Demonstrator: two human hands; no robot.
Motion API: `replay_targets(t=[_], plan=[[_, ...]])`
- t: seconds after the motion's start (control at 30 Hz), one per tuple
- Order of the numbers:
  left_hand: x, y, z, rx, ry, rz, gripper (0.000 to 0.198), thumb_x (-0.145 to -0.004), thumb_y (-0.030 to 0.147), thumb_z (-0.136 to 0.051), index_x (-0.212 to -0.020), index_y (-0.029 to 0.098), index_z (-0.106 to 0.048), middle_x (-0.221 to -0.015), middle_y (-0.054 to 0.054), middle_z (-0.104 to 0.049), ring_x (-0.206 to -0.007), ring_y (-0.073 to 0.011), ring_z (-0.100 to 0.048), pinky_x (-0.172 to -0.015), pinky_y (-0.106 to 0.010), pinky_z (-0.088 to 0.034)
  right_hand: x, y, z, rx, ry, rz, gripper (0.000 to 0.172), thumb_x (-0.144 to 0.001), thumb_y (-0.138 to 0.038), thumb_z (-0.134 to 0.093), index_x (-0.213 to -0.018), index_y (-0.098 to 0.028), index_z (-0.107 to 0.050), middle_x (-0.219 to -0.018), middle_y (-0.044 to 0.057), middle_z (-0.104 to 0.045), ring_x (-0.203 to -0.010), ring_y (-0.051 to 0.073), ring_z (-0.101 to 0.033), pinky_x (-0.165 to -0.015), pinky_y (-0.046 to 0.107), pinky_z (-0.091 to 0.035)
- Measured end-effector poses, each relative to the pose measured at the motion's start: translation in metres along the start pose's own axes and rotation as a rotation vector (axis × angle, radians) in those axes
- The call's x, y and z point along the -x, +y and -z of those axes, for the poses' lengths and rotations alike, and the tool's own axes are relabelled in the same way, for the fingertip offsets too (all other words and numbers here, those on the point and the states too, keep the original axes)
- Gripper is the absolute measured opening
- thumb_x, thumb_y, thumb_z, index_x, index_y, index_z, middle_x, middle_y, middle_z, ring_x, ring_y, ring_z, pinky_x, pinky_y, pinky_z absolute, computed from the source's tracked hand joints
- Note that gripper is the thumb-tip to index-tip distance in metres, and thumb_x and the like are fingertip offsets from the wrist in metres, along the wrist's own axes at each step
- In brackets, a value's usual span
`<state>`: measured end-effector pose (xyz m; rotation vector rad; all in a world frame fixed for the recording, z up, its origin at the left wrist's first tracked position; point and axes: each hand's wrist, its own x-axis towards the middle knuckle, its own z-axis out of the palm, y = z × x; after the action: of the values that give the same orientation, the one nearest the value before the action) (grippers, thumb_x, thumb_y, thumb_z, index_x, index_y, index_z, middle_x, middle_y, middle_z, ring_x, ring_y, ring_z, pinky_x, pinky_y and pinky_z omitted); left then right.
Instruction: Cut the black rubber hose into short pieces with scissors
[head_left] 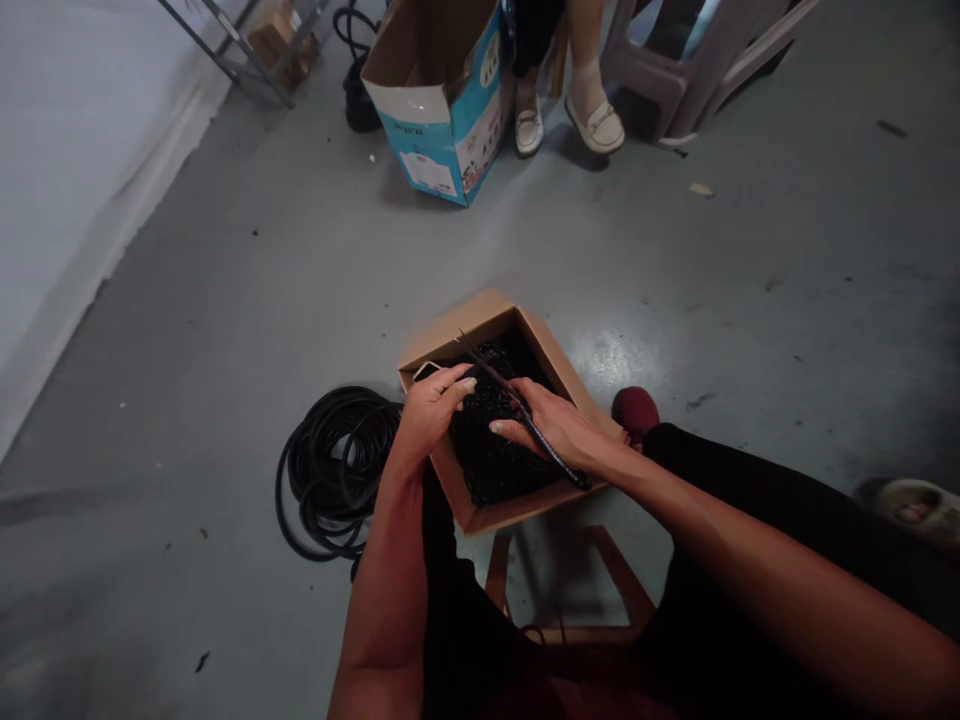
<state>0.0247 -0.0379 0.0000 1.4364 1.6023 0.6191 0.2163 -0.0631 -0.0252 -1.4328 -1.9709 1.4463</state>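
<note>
My left hand (pixel 439 400) is over the left side of an open cardboard box (pixel 574 395), thumb and fingers pressed together. Whatever is between those fingertips is too small and dark to make out. In my right hand (pixel 551 415) lies a long thin dark stick-like piece (pixel 553 455), running between thumb and fingers. Its narrow tip points up and left above the box, and its thicker black end reaches my wrist. Many small shiny black pieces (pixel 491 460) fill the box below both hands. At the box's left corner, a dark flat object with a pale edge (pixel 427 371) shows.
A coil of black hose or cable (pixel 337 470) lies on the floor left of the box. Wooden stool legs (pixel 619 575) show under it. Farther off stand a blue and white carton (pixel 424 145), a person's pale shoes (pixel 596 125) and a plastic chair (pixel 675 90).
</note>
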Motion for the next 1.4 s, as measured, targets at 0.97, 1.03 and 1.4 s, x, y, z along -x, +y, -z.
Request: replay_targets(t=[0.97, 1.03, 1.4], plan=[[0.0015, -0.0047, 0.0005, 0.034, -0.278, 0.038, 0.036, -0.089, 0.044, -0.041, -0.068, 0.016, -0.05, -0.059, 0.002, -0.043, -0.054, -0.009, -0.038, -0.055, -0.022, -0.032, -0.0011, 0.0013, -0.0069, 0.217, -0.031, -0.056, 0.022, -0.092, -0.042, -0.042, -0.093, -0.02, -0.045, -0.082, 0.007, -0.063, -0.07, 0.021, -0.058, -0.057, 0.027, -0.029], [0.0017, -0.0043, 0.0009, 0.021, -0.283, 0.035, 0.034, -0.09, 0.042, -0.041, -0.07, 0.017, -0.05, -0.06, 0.002, -0.044, -0.054, -0.009, -0.039, -0.055, -0.022, -0.032, -0.0007, 0.0005, -0.0063, 0.228, -0.039, -0.063, 0.023, -0.092, -0.043, -0.041, -0.093, -0.02, -0.045, -0.082, 0.007, -0.063, -0.071, 0.022, -0.059, -0.057, 0.027, -0.029], [0.0001, -0.0046, 0.0001, -0.239, -0.194, -0.023, 0.028, -0.085, 0.033, -0.049, -0.098, 0.018, -0.069, -0.085, -0.004, -0.068, -0.077, -0.0173, -0.059, -0.072, -0.027, -0.045, 0.0029, -0.0001, -0.0064, 0.061, -0.106, -0.093, 0.027, -0.09, -0.045, -0.043, -0.098, -0.019, -0.047, -0.099, 0.011, -0.062, -0.086, 0.024, -0.06, -0.069, 0.029, -0.039]])
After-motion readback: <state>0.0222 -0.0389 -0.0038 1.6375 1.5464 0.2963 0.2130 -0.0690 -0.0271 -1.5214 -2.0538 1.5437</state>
